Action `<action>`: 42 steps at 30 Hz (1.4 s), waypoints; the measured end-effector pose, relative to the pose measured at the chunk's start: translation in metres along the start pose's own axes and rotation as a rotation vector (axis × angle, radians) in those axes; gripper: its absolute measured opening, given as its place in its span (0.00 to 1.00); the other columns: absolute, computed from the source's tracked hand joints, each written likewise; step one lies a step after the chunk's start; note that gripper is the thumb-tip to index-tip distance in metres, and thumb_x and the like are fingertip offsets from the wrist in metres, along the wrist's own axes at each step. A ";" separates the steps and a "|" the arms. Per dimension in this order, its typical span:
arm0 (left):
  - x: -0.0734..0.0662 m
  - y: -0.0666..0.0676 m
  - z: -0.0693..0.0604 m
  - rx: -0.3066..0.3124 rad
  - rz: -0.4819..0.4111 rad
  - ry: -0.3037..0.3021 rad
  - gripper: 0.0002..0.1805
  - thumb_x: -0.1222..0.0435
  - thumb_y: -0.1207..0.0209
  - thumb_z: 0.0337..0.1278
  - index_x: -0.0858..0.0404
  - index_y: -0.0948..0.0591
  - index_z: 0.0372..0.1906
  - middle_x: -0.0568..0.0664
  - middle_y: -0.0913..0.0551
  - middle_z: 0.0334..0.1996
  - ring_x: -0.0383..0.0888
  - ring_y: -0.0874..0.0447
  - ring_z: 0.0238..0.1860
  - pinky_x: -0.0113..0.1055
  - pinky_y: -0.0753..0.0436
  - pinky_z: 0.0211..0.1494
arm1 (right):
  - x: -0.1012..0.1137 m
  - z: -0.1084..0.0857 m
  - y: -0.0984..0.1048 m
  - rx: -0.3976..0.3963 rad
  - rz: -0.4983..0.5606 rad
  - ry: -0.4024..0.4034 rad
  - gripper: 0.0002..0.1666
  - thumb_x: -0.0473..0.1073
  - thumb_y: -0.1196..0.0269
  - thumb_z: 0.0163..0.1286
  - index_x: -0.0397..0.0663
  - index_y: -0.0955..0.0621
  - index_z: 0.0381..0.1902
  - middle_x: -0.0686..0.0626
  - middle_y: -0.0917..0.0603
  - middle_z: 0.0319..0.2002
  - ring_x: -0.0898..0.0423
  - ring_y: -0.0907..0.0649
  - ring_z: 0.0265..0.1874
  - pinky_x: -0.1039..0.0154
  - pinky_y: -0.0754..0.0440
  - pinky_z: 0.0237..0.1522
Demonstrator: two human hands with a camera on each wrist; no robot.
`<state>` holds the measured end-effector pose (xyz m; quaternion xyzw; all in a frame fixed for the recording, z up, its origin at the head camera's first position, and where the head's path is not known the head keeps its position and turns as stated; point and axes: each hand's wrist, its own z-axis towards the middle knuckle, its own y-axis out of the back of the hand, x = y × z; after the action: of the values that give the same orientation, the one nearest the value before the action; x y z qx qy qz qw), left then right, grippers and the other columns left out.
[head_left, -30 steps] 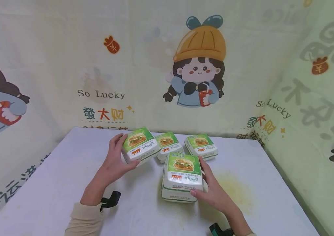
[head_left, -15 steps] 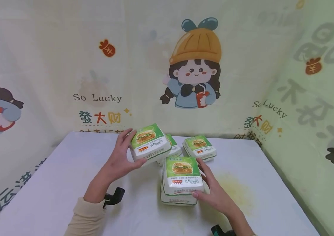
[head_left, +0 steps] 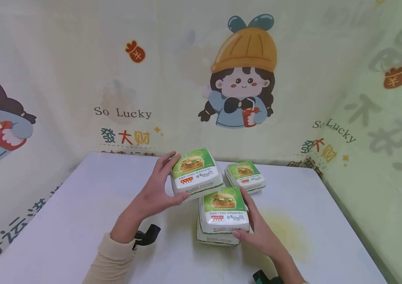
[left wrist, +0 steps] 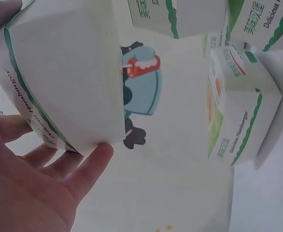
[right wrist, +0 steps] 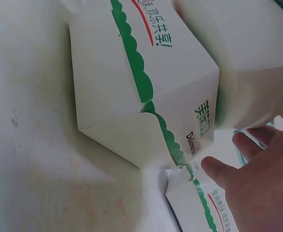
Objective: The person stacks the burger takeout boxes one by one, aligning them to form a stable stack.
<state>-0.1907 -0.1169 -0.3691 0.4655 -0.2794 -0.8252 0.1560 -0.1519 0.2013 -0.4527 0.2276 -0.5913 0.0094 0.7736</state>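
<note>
In the head view my left hand (head_left: 156, 193) holds a green-and-white burger box (head_left: 198, 175) up, thumb on the near side and fingers at the left. The left wrist view shows the plain underside of that box (left wrist: 68, 72) in my left hand (left wrist: 39, 179). Two more boxes are stacked at the centre: my right hand (head_left: 259, 228) grips the right side of the upper box (head_left: 225, 211), which rests on the lower box (head_left: 218, 238). From the right wrist, the lower box (right wrist: 146, 87) and upper box (right wrist: 247, 43) sit beside my right hand (right wrist: 262, 179).
Another burger box (head_left: 245, 176) lies on the white table (head_left: 62, 221) behind the stack, to the right. A printed cloth wall (head_left: 179, 86) stands along the table's back edge.
My left hand has carried its box to the right, closer to the stack, and it now covers the middle box at the back. The right hand keeps about the same place on the upper box.
</note>
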 end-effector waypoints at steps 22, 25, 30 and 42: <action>-0.018 -0.033 0.004 0.142 -0.193 -0.173 0.49 0.56 0.28 0.46 0.50 0.39 0.75 0.46 0.48 0.77 0.46 0.44 0.74 0.57 0.29 0.68 | 0.004 -0.002 -0.005 -0.092 -0.089 -0.013 0.58 0.44 0.26 0.56 0.71 0.48 0.76 0.57 0.28 0.66 0.49 0.27 0.65 0.43 0.28 0.63; -0.018 -0.037 0.006 0.166 -0.244 -0.183 0.48 0.55 0.29 0.46 0.48 0.40 0.75 0.48 0.48 0.77 0.47 0.47 0.76 0.61 0.33 0.69 | 0.004 -0.003 -0.005 -0.095 -0.072 -0.012 0.56 0.44 0.26 0.56 0.69 0.46 0.74 0.59 0.23 0.61 0.56 0.25 0.61 0.43 0.30 0.64; -0.016 -0.043 0.004 0.198 -0.324 -0.154 0.48 0.56 0.31 0.47 0.44 0.40 0.75 0.46 0.51 0.79 0.48 0.53 0.78 0.66 0.37 0.70 | 0.003 -0.006 -0.007 -0.092 -0.062 -0.029 0.56 0.43 0.25 0.55 0.67 0.46 0.74 0.59 0.22 0.59 0.59 0.23 0.60 0.44 0.31 0.65; -0.014 -0.052 0.005 0.225 -0.428 -0.133 0.48 0.59 0.31 0.49 0.41 0.42 0.75 0.43 0.53 0.79 0.42 0.51 0.77 0.60 0.38 0.75 | 0.004 -0.004 -0.005 -0.076 -0.085 -0.001 0.56 0.43 0.25 0.56 0.68 0.46 0.74 0.60 0.21 0.60 0.59 0.21 0.59 0.50 0.29 0.65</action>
<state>-0.1878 -0.0672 -0.3889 0.4732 -0.2741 -0.8320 -0.0939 -0.1454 0.1967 -0.4512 0.2228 -0.5815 -0.0460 0.7811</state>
